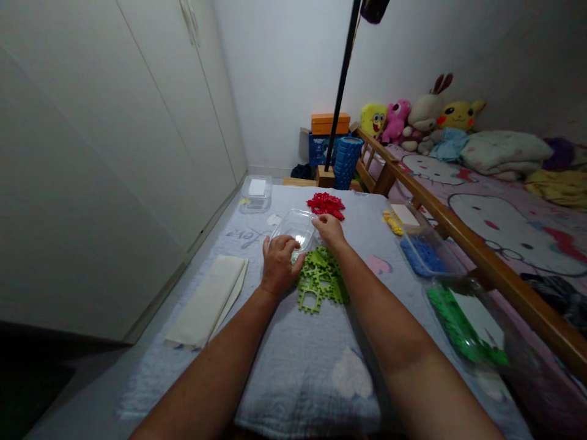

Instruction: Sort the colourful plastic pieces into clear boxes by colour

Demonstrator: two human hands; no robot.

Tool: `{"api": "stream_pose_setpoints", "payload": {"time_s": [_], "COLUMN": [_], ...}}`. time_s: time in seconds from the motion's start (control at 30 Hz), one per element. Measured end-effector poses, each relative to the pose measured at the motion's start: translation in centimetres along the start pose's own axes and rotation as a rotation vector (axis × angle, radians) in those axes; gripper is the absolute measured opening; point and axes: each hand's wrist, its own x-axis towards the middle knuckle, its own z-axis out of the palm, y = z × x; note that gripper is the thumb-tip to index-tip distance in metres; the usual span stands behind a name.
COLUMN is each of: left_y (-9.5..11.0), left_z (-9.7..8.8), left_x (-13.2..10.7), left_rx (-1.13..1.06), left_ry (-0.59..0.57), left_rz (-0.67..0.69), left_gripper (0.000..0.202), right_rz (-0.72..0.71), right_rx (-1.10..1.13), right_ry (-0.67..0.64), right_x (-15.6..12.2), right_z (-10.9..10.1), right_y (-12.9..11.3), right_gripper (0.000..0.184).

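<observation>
A clear plastic container (293,227) is held tilted over a pile of light green puzzle-like pieces (321,280) on the grey quilted cloth (302,360). My left hand (278,264) is closed on the container's near edge. My right hand (329,230) grips its far right rim. The green pieces lie just below and between both hands. A pile of red pieces (326,205) sits just beyond the container.
Another clear container (255,192) stands at the far left. Containers with yellow (393,222), blue (419,255) and dark green pieces (461,330) line the right side beside a wooden bed rail (481,253). A folded white sheet (208,299) lies at left. A black pole (342,85) rises behind.
</observation>
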Motion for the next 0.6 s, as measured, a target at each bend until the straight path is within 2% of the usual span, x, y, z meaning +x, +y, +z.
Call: {"api": "stream_pose_setpoints", "payload": {"time_s": [0.17, 0.3, 0.4, 0.47, 0.6], "left_y": [-1.3, -2.3, -3.1, -3.6, -3.8], "left_z": [0.6, 1.7, 2.4, 2.6, 3.0], "left_x": [0.2, 0.0, -0.4, -0.8, -1.7], "left_rx": [-0.044, -0.177, -0.342, -0.458, -0.574], "left_ry": [0.115, 0.057, 0.039, 0.042, -0.03], "left_rz": [-0.073, -0.18, -0.275, -0.355, -0.509], "left_gripper": [0.048, 0.071, 0.11, 0.127, 0.116], "right_rz": [0.04, 0.093, 0.133, 0.157, 0.189], "right_rx": [0.072, 0.134, 0.188, 0.23, 0.322], "right_ry": [-0.011, -0.025, -0.015, 0.009, 0.083], "right_x": [0.7, 0.4, -0.1, -0.4, -0.4], "right_z": [0.2, 0.2, -0.1, -0.3, -1.6], "right_y": [0.7, 1.1, 0.8, 0.3, -0.2], "right_gripper": [0.022, 0.021, 0.019, 0.019, 0.021]}}
